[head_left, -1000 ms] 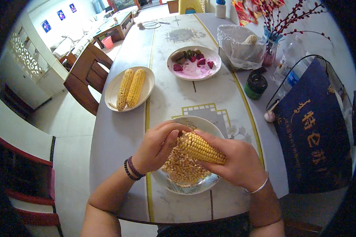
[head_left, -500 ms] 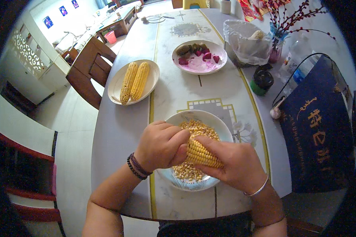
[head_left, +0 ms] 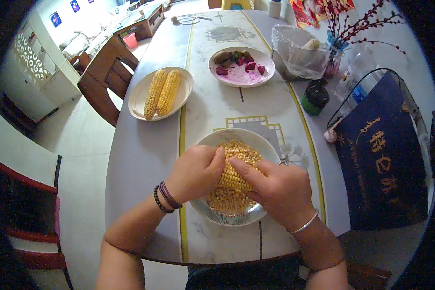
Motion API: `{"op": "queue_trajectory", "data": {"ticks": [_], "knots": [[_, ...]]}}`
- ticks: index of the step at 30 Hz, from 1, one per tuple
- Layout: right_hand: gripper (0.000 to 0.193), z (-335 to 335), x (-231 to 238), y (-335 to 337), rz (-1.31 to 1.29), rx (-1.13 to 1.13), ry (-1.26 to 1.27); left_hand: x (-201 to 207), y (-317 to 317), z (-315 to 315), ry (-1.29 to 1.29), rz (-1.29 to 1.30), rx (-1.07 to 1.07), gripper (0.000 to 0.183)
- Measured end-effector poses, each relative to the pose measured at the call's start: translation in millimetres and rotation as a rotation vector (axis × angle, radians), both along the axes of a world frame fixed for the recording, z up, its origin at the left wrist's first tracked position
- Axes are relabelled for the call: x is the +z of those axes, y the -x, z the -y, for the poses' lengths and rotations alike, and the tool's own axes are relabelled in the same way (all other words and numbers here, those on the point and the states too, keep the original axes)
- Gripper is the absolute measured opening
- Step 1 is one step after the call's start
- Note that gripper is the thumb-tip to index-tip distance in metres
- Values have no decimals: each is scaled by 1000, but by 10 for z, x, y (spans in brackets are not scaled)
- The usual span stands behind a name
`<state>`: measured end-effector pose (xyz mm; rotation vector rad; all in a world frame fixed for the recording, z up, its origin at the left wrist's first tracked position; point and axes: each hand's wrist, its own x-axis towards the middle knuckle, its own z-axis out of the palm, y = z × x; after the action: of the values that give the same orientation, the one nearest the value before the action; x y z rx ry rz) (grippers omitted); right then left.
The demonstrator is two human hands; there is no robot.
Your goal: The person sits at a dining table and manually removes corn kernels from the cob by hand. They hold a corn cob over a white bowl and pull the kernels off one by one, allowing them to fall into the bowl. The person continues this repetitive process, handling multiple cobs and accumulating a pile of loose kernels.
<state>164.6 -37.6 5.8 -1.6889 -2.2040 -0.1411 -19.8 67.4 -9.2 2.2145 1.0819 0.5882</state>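
A yellow corn cob [head_left: 235, 179] is held over a white plate [head_left: 268, 143] strewn with loose corn kernels [head_left: 229, 205]. My right hand [head_left: 281, 189] wraps round the cob's right end, thumb lying along its top. At the other end, my left hand [head_left: 198, 170] is closed against the cob with its thumb up; its fingertips are hidden behind the hand. Two whole corn cobs [head_left: 168, 93] lie side by side on an oval plate [head_left: 186, 99] at the upper left.
Farther back, a plate [head_left: 241, 83] carries dark red-purple pieces and brownish lumps. Along the right stand a bin with a clear plastic bag [head_left: 297, 58], a dark green-based container [head_left: 315, 98], a garlic bulb [head_left: 330, 135] and a large navy bag [head_left: 379, 159]. A wooden chair [head_left: 104, 84] adjoins the left edge.
My left hand has turned, its thumb now raised, and sits slightly apart from the right thumb. The right hand has shifted a little left with the cob. The whole view has moved slightly.
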Motion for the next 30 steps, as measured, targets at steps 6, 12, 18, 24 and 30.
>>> {"op": "queue_trajectory", "data": {"ticks": [6, 12, 18, 24, 30], "knots": [[56, 3, 104, -49, -158, 14, -43, 3, -4, 13, 140, 297, -35, 43], [58, -34, 141, -73, -257, -55, -48, -89, -42, -8, 335, 556, -91, 42], [66, 10, 159, 79, -176, -77, -32, -169, -139, 94, 174, 624, -114, 36], [74, 131, 75, 278, -431, 42, 104, -28, -85, 232, -14, 606, -47, 29], [70, 184, 70, 278, -638, 100, 243, -66, -112, 179, -101, 618, -128, 30]]}}
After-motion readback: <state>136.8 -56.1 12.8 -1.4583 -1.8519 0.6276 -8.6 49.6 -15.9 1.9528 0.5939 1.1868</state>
